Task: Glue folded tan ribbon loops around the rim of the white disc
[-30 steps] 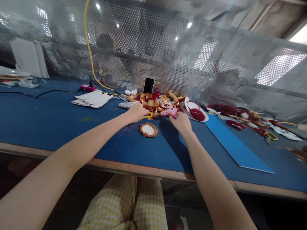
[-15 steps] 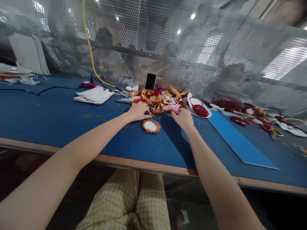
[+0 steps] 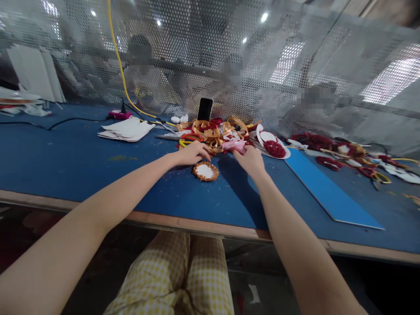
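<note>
My left hand (image 3: 193, 153) lies on the blue table (image 3: 65, 162) with its fingers loosely stretched out and nothing in them. It is just behind a small round white disc with a brown braided rim (image 3: 205, 171). My right hand (image 3: 251, 159) is closed on a pink glue gun (image 3: 233, 145) at the near edge of a pile of gold and red ribbon (image 3: 216, 131). Yellow-and-red-handled scissors (image 3: 187, 139) lie just beyond my left hand.
A phone (image 3: 205, 109) stands upright behind the ribbon pile. A paper plate with red trim (image 3: 274, 148), a light blue sheet (image 3: 328, 192), white papers (image 3: 126, 129) and a pink power strip (image 3: 120, 115) lie around. Other people sit behind a perforated metal screen (image 3: 295, 65).
My left hand has drawn back slightly from the scissors and ribbon toward the disc. My right hand stays on the glue gun. The view has shifted a little.
</note>
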`<state>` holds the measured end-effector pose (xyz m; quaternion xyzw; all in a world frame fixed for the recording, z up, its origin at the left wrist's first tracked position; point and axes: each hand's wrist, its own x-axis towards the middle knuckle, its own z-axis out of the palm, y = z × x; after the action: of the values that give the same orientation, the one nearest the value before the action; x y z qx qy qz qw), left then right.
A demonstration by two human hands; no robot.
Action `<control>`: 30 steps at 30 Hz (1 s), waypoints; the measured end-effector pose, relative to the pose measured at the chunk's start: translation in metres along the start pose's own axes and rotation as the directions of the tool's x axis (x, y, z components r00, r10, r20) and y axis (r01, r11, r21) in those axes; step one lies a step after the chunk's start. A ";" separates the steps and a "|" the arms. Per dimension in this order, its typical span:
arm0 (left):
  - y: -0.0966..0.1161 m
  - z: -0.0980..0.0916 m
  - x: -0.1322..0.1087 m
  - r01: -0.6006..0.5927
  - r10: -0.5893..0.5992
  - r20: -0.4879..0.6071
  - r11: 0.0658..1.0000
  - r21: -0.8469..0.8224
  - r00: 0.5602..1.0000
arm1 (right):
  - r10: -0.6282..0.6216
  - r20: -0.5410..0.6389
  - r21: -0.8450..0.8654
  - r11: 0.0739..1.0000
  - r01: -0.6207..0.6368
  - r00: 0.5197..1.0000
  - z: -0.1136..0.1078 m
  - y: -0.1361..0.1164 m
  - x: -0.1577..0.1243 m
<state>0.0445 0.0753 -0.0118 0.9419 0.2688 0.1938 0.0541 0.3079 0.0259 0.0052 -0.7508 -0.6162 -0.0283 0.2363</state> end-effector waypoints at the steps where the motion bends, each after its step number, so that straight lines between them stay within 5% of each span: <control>1: 0.000 -0.002 -0.003 -0.015 0.015 0.026 1.000 -0.014 1.000 | -0.004 -0.003 0.001 1.000 0.004 1.000 0.000 0.000 0.000; 7: 0.000 -0.008 -0.012 -0.071 0.080 0.039 0.977 -0.202 0.996 | -0.013 -0.014 0.003 1.000 0.013 1.000 0.002 0.002 -0.001; 11: -0.004 0.000 -0.008 0.072 -0.076 -0.060 0.995 -0.071 0.995 | -0.004 -0.006 0.004 1.000 0.004 1.000 0.001 0.002 -0.001; 17: 0.002 0.013 0.003 0.164 -0.150 -0.124 0.981 0.108 0.981 | -0.004 -0.017 -0.009 1.000 0.004 1.000 0.002 0.002 0.000; 30: 0.010 0.026 0.019 0.327 -0.304 -0.205 0.940 0.092 0.930 | -0.002 -0.051 0.003 1.000 0.002 0.999 0.005 0.005 0.002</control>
<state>0.0738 0.0769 -0.0271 0.8653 0.4324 0.2535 0.0000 0.3123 0.0290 0.0001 -0.7489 -0.6106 -0.0469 0.2531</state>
